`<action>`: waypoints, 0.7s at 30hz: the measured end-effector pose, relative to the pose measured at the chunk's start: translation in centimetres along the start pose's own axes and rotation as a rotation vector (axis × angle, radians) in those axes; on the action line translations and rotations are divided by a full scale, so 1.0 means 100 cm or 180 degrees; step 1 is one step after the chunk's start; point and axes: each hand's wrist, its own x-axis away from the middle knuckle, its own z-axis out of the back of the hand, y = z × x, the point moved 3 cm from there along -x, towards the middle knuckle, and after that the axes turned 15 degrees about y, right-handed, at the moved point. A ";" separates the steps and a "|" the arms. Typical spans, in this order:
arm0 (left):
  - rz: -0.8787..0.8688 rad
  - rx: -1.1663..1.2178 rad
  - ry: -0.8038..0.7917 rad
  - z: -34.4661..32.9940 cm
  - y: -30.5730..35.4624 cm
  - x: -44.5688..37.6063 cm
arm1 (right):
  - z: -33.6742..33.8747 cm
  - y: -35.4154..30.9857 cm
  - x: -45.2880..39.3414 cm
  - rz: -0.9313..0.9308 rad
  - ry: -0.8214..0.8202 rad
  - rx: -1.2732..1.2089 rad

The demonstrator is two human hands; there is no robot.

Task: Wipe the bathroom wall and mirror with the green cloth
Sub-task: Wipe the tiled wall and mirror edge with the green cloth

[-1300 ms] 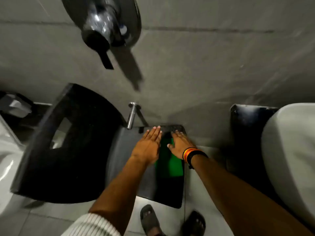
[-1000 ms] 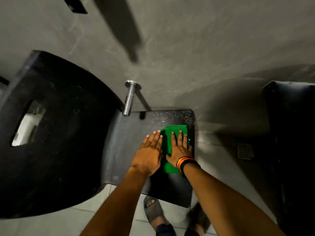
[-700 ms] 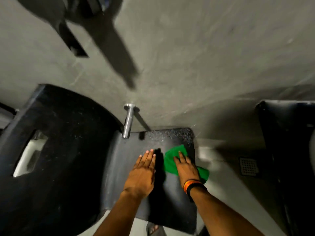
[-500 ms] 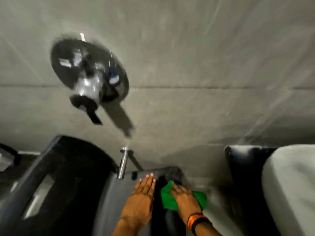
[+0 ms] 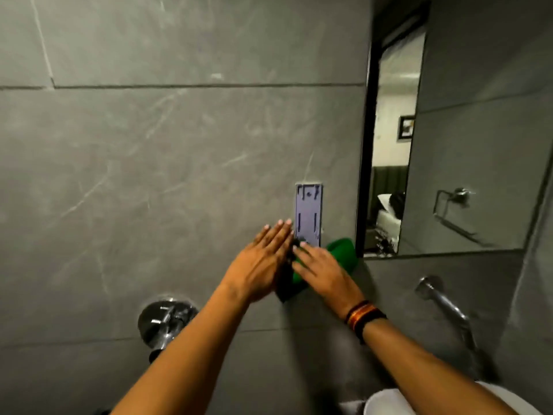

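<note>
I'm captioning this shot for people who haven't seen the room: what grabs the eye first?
The green cloth stands out most, pressed flat against the grey wall under the right hand, with the left hand flat beside it. Just right of the cloth hangs a tall mirror; a pale plate sits on the wall right above the hands.

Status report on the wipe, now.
Right hand flat on green cloth, pressed to wall. Left hand open alongside. Mirror untouched, bracket above.

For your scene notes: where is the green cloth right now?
In the head view, right of centre: the green cloth is pressed to the grey wall under the right hand, beside the mirror's lower-left corner.
</note>
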 end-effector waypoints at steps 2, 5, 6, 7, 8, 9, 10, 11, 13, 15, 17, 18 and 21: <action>-0.0040 -0.0119 0.0299 0.024 -0.009 -0.038 | 0.037 0.040 -0.025 -0.0229 0.0413 0.0388; 0.0027 -0.0281 0.0488 0.043 -0.023 -0.072 | 0.068 0.087 -0.033 -0.0633 0.0531 0.0855; 0.0037 -0.0317 0.0517 0.046 -0.027 -0.078 | 0.070 0.095 -0.028 -0.0714 0.0530 0.0962; 0.0020 -0.0355 0.0529 0.047 -0.031 -0.084 | 0.069 0.102 -0.020 -0.0758 0.0494 0.1031; 0.0017 -0.0386 0.0540 0.047 -0.034 -0.089 | 0.063 0.104 -0.007 -0.0761 0.0391 0.1098; 0.0040 -0.0421 0.0535 0.046 -0.037 -0.091 | 0.050 0.103 0.012 -0.0735 0.0254 0.1198; 0.0052 -0.0423 0.0598 0.044 -0.041 -0.100 | 0.034 0.106 0.031 -0.0708 0.0056 0.1299; 0.0094 -0.0444 0.0601 0.041 -0.044 -0.101 | 0.014 0.102 0.057 -0.0677 -0.0172 0.1356; 0.0135 -0.0441 0.0677 0.036 -0.049 -0.115 | -0.018 0.102 0.091 -0.0656 -0.0708 0.1380; 0.0136 -0.0407 0.0768 0.032 -0.053 -0.128 | -0.042 0.106 0.101 -0.0631 -0.0682 0.1478; 0.0135 -0.0391 0.0855 0.025 -0.054 -0.135 | -0.041 0.116 0.089 -0.0780 -0.0587 0.1470; 0.0149 -0.0397 0.0870 0.023 -0.055 -0.137 | -0.033 0.123 0.077 -0.0926 -0.0538 0.1331; 0.0143 -0.0446 0.0896 0.014 -0.057 -0.136 | 0.000 0.140 0.022 -0.1291 0.0029 0.0808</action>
